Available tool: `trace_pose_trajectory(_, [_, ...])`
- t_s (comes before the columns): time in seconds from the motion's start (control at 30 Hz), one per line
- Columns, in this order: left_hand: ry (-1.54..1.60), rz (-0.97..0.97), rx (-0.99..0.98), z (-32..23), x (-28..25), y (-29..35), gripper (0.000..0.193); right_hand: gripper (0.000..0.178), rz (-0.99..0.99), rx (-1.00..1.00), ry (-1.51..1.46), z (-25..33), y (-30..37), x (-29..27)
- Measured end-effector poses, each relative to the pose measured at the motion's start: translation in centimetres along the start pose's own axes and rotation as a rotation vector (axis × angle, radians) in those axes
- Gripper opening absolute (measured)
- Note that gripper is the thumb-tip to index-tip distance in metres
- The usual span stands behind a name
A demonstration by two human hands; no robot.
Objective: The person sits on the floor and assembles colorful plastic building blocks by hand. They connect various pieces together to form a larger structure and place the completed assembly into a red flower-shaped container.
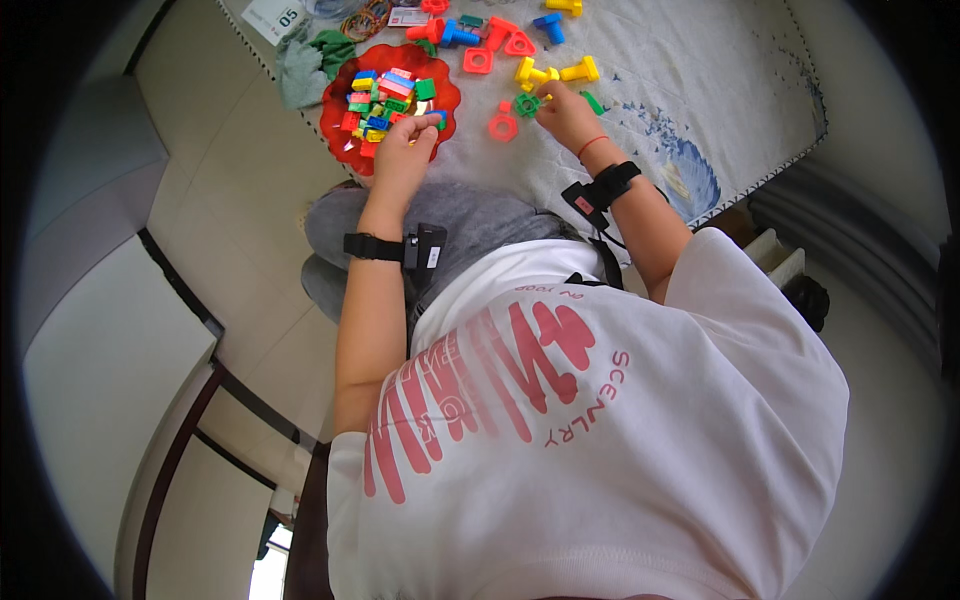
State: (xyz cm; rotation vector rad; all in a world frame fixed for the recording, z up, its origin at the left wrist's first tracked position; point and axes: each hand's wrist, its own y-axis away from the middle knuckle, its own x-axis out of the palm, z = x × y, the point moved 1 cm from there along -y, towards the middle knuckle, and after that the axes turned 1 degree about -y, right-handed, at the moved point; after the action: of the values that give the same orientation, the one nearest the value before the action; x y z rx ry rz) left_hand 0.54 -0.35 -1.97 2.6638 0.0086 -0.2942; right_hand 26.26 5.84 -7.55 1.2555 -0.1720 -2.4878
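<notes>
My left hand [405, 150] reaches over the right side of a red scalloped bowl [447, 88]. Its fingers are closed on a small blue building brick [441, 117] by the rim. Many colored building bricks [372, 105] are heaped in the bowl. On the table, my right hand [570, 118] is pinched at the right edge of a green toy nut [526, 105]; a speck of yellow shows by its fingertips. Just beyond lie two yellow toy bolts [579, 69], and left of the green nut is a red toy nut [502, 127].
Farther back on the cloth-covered table [660, 50] lie more red nuts [478, 61] and blue bolts [549, 27]. A green cloth [302, 70] and a bundle of rubber bands [366, 20] sit left, near the table's edge. Both wrists wear black strapped devices [427, 246].
</notes>
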Motion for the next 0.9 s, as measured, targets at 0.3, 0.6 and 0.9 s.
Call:
trace_pose_trajectory(0.3, [-0.129,0.12,0.05,1.9,1.6,-0.9,0.025,0.028,0.098,-0.076,0.116,2.2,-1.8,2.3])
trace_pose_trajectory(0.6, [-0.107,0.001,0.189,0.2,3.2,-1.1,0.025,0.032,0.21,0.037,-0.512,6.8,-1.9,-0.2])
trace_pose_trajectory(0.9, [0.455,-0.119,-0.091,-4.3,0.5,0.2,0.026,0.029,0.266,-0.07,-0.857,12.0,-0.9,-0.3])
